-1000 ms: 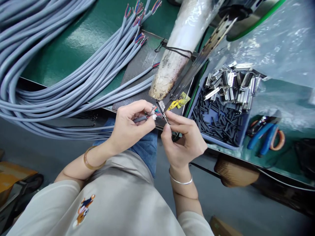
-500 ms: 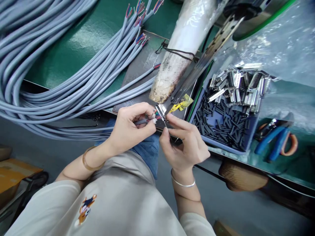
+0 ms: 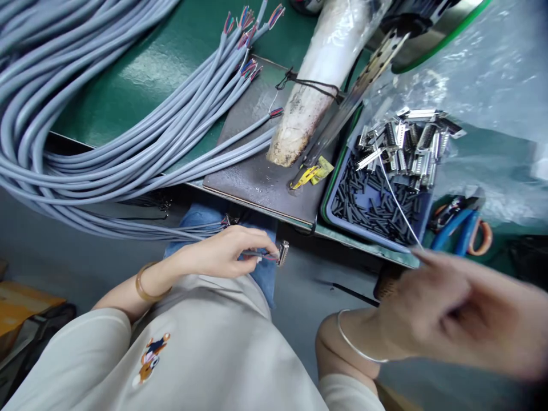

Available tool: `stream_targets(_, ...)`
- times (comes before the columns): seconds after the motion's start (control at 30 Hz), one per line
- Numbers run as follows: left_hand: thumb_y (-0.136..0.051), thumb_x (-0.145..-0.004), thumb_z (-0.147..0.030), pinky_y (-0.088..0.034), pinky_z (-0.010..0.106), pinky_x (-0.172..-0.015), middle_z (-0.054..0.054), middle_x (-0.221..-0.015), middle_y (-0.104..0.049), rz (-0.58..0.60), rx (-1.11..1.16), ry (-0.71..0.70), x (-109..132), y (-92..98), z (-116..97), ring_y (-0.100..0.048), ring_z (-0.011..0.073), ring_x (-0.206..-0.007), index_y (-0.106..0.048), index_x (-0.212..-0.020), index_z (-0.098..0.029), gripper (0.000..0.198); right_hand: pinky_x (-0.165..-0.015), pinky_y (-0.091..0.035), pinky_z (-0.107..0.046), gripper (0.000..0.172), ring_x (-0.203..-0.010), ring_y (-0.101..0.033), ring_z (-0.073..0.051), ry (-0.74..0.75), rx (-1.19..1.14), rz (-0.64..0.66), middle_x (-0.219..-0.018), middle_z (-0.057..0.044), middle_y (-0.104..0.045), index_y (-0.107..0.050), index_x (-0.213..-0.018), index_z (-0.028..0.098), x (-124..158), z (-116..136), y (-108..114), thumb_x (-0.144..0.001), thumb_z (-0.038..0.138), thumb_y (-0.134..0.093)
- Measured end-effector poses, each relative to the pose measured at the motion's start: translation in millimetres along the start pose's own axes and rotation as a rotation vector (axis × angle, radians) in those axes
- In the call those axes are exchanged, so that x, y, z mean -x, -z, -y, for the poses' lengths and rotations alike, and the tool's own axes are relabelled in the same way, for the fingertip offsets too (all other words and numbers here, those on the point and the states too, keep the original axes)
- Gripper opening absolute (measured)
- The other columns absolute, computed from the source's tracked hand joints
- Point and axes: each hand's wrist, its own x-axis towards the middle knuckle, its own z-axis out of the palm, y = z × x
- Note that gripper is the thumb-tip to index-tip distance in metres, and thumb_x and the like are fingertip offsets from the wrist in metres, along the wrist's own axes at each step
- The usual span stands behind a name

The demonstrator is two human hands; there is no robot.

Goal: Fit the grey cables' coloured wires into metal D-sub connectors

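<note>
My left hand [image 3: 218,254] is low over my lap, below the bench edge. It pinches the end of a grey cable whose coloured wires run into a small metal connector [image 3: 283,253]. My right hand [image 3: 449,311] is far right and close to the camera, smeared by motion. Its fingertips are pressed on a thin silver wire [image 3: 396,202] that rises over the blue tray [image 3: 363,235]. The two hands are well apart.
A thick bundle of grey cables [image 3: 107,142] with stripped coloured ends covers the green bench on the left. A dark plate [image 3: 257,171] carries a wrapped cylinder [image 3: 317,85]. The tray holds black sleeves and metal connectors [image 3: 406,142]. Blue pliers [image 3: 460,234] lie to the right.
The hands have parted. My left hand dropped from the plate's edge to my lap with the cable and connector. My right hand swung right and toward the camera with the thin wire.
</note>
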Motion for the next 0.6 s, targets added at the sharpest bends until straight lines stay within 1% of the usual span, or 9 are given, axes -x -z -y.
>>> stream_targets(0.1, -0.052, -0.089, -0.001, -0.055, 0.027, -0.093, 0.012, -0.121, -0.079, 0.145, 0.074, -0.035, 3, 3.8, -1, -0.076, 0.0196, -0.108, -0.07, -0.129, -0.014, 0.045, -0.064, -0.045, -0.037, 0.011, -0.067, -0.062, -0.019, 0.237, 0.383, -0.018, -0.074, -0.003, -0.07, -0.076, -0.08, 0.029, -40, -19, -11, -0.086, 0.038, -0.077)
stream_targets(0.13, -0.053, -0.09, -0.003, -0.056, 0.026, -0.093, 0.012, -0.121, -0.079, 0.198, 0.105, -0.045, 2, 6.9, -5, -0.076, 0.0199, -0.109, -0.071, -0.127, -0.016, 0.043, -0.061, -0.04, -0.036, 0.016, -0.06, -0.058, -0.018, 0.306, 0.445, -0.045, -0.068, -0.004, -0.069, -0.074, -0.071, 0.025, -55, -26, -17, -0.078, 0.036, -0.084)
stream_targets(0.3, -0.064, -0.091, -0.016, -0.06, 0.028, -0.075, 0.013, -0.1, -0.082, 0.472, 0.347, -0.168, -10, 25.4, -40, -0.079, 0.0233, -0.087, -0.081, -0.093, -0.018, 0.017, -0.067, -0.034, -0.034, 0.02, -0.054, -0.045, -0.01, 0.174, 0.484, 0.105, -0.066, 0.0, -0.066, -0.07, -0.064, 0.02, -105, -41, -38, -0.066, 0.017, -0.089)
stream_targets(0.33, -0.068, -0.09, -0.019, -0.059, 0.027, -0.069, 0.013, -0.094, -0.082, 0.434, 0.403, -0.14, -11, 26.7, -45, -0.078, 0.022, -0.082, -0.081, -0.088, -0.017, 0.013, -0.068, -0.034, -0.034, 0.02, -0.054, -0.044, -0.01, 0.158, 0.473, 0.099, -0.065, 0.0, -0.064, -0.069, -0.064, 0.02, -105, -38, -39, -0.066, 0.015, -0.089)
stream_targets(0.37, -0.072, -0.087, -0.021, -0.056, 0.025, -0.062, 0.012, -0.087, -0.081, 0.316, 0.465, -0.089, -12, 26.5, -49, -0.075, 0.0187, -0.073, -0.079, -0.085, -0.017, 0.009, -0.068, -0.034, -0.034, 0.02, -0.054, -0.045, -0.01, 0.159, 0.457, 0.076, -0.065, 0.001, -0.064, -0.069, -0.065, 0.02, -101, -32, -39, -0.067, 0.013, -0.087)
stream_targets(0.43, -0.075, -0.085, -0.025, -0.045, 0.021, -0.046, 0.008, -0.077, -0.077, -0.016, 0.608, 0.048, -13, 21.5, -49, -0.06, 0.0095, -0.051, -0.076, -0.083, -0.015, 0.01, -0.068, -0.035, -0.033, 0.011, -0.055, -0.048, -0.01, 0.199, 0.395, -0.009, -0.069, 0.0, -0.066, -0.072, -0.073, 0.021, -82, -16, -36, -0.074, 0.016, -0.082)
stream_targets(0.5, -0.074, -0.083, -0.024, -0.034, 0.018, -0.038, 0.003, -0.069, -0.072, -0.316, 0.717, 0.16, -14, 12.5, -41, -0.045, 0.0032, -0.04, -0.072, -0.085, -0.013, 0.012, -0.058, -0.035, -0.031, 0.006, -0.051, -0.048, -0.01, 0.249, 0.13, -0.137, -0.069, 0.0, -0.065, -0.075, -0.08, 0.021, -54, 4, -33, -0.081, 0.025, -0.078)
stream_targets(0.53, -0.075, -0.082, -0.025, -0.03, 0.017, -0.037, 0.002, -0.067, -0.07, -0.414, 0.737, 0.198, -15, 7.5, -36, -0.042, 0.0019, -0.038, -0.071, -0.084, -0.012, 0.013, -0.054, -0.034, -0.03, 0.008, -0.051, -0.047, -0.011, 0.256, 0.0, -0.139, -0.07, -0.001, -0.066, -0.076, -0.084, 0.022, -39, 13, -32, -0.085, 0.03, -0.075)
stream_targets(0.6, -0.076, -0.079, -0.025, -0.027, 0.016, -0.036, 0.001, -0.065, -0.068, -0.52, 0.73, 0.236, -19, -1.4, -27, -0.04, 0.0011, -0.038, -0.069, -0.083, -0.011, 0.016, -0.052, -0.034, -0.029, 0.01, -0.061, -0.055, -0.013, 0.252, -0.169, -0.008, -0.082, -0.003, -0.071, -0.078, -0.09, 0.025, -11, 27, -35, -0.089, 0.034, -0.073)
